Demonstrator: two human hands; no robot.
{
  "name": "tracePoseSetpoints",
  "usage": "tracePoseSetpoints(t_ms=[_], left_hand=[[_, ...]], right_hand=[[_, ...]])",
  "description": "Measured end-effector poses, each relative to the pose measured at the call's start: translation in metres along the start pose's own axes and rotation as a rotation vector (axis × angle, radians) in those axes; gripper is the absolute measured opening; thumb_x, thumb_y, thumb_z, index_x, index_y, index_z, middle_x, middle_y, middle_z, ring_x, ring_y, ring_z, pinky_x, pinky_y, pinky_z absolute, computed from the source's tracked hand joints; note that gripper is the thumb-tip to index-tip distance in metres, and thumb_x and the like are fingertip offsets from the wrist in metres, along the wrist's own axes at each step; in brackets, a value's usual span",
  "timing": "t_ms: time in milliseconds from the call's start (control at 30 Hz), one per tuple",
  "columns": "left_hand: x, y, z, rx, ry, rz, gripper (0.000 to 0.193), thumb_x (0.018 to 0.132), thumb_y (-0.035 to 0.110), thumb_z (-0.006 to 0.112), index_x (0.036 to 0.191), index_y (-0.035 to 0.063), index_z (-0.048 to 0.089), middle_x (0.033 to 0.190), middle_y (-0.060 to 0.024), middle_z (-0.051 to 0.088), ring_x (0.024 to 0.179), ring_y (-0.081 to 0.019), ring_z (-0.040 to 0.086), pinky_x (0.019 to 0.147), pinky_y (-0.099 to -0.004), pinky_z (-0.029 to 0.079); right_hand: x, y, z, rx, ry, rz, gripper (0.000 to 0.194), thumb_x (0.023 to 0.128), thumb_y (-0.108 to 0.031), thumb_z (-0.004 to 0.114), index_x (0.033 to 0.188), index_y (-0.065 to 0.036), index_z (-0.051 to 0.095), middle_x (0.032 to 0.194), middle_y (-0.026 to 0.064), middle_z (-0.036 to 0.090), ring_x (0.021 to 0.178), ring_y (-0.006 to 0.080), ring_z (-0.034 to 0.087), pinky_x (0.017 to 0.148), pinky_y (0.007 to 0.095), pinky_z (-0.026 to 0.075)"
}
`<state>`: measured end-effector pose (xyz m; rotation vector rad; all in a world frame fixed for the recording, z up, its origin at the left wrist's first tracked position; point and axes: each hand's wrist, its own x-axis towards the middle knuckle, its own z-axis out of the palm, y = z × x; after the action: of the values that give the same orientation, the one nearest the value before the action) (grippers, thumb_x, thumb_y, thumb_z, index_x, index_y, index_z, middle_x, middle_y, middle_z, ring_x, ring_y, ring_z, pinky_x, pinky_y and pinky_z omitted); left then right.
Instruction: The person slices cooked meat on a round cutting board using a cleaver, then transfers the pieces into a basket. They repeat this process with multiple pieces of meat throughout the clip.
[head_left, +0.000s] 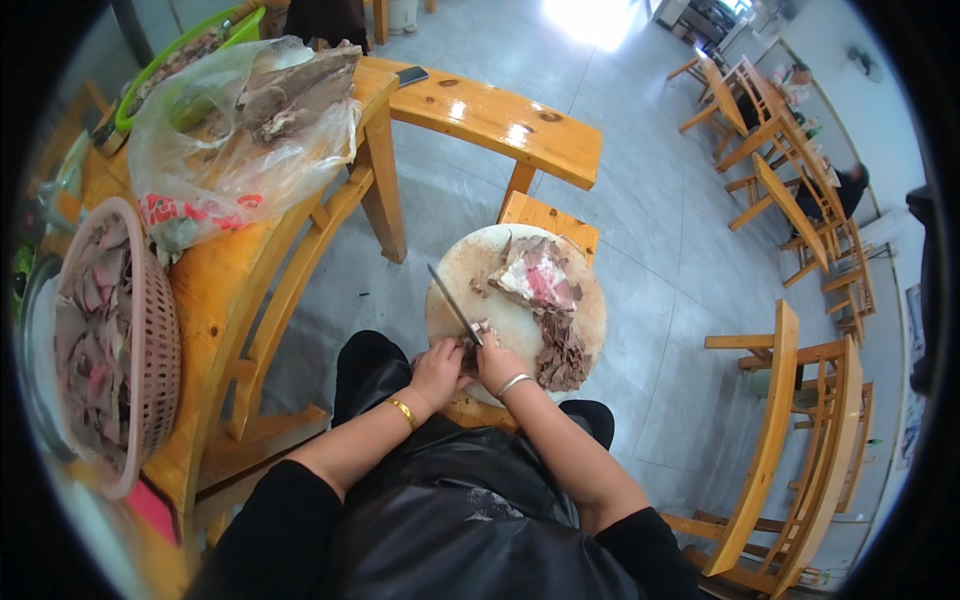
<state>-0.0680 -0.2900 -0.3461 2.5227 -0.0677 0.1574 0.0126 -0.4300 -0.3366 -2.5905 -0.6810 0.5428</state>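
Note:
A round cutting board (510, 343) rests before me on a wooden bench. My right hand (501, 366) grips a knife (452, 302), its blade pointing up and to the left across the board. Against the board's near left part, my left hand (441, 369) presses on a piece of brown meat (469, 363), mostly hidden under the fingers. A larger chunk of meat (538, 276) with white and pink parts lies on the far side of the board. Thin meat slices (561, 352) are heaped at the board's right.
At left, a wooden table (214, 281) bears a pink plastic basket (174, 352) of sliced meat, a plastic bag (247, 176) with large meat pieces and a green basket (251, 26). A wooden bench (517, 124) stands ahead, a dark phone-like object (411, 76) beside it. Seated people (844, 191) are far right.

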Motion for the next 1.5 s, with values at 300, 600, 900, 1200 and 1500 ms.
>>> tracePoseSetpoints(t_ms=[300,600,900,1200,1500], left_hand=[[0.013,0.012,0.002,0.006,-0.010,0.029,0.052,0.066,0.022,0.077,0.109,0.0021,0.056,0.112,-0.0130,0.054,0.106,-0.0323,0.051,0.090,-0.0395,0.044],[0.002,-0.005,-0.013,-0.108,0.051,0.013,0.042,0.066,0.020,0.077,0.101,0.0034,0.060,0.108,-0.0107,0.056,0.103,-0.0311,0.053,0.089,-0.0389,0.045],[0.003,-0.013,-0.003,-0.138,0.005,0.028,0.031,0.068,0.017,0.074,0.093,0.0029,0.062,0.103,-0.0110,0.058,0.098,-0.0310,0.055,0.085,-0.0379,0.048],[-0.002,-0.009,0.002,-0.090,0.129,0.061,0.034,0.071,0.021,0.073,0.100,0.0049,0.062,0.102,-0.0092,0.058,0.098,-0.0300,0.055,0.085,-0.0394,0.046],[-0.021,-0.007,-0.020,-0.122,0.130,0.009,0.042,0.068,0.018,0.076,0.105,0.0058,0.059,0.110,-0.0100,0.053,0.109,-0.0304,0.049,0.092,-0.0389,0.043]], right_hand=[[-0.063,0.010,-0.069,-0.098,-0.029,-0.018,0.025,0.096,-0.030,0.042,0.102,-0.005,0.043,0.068,0.0261,0.061,0.064,0.0454,0.060,0.060,0.0546,0.047],[-0.108,0.003,-0.073,-0.140,-0.221,0.086,0.023,0.096,-0.028,0.040,0.099,-0.006,0.040,0.072,0.0262,0.062,0.070,0.0443,0.061,0.064,0.0543,0.047],[-0.062,-0.009,-0.045,-0.183,-0.311,0.154,0.023,0.094,-0.026,0.041,0.102,-0.004,0.042,0.080,0.0277,0.064,0.076,0.0454,0.063,0.070,0.0532,0.048],[-0.004,-0.008,-0.023,-0.015,-0.044,0.030,0.030,0.095,-0.031,0.042,0.105,-0.003,0.044,0.082,0.0310,0.062,0.078,0.0475,0.060,0.071,0.0552,0.046],[-0.091,-0.004,-0.070,-0.199,-0.181,0.024,0.026,0.097,-0.031,0.039,0.104,-0.006,0.043,0.070,0.0258,0.062,0.065,0.0455,0.060,0.063,0.0558,0.047]])
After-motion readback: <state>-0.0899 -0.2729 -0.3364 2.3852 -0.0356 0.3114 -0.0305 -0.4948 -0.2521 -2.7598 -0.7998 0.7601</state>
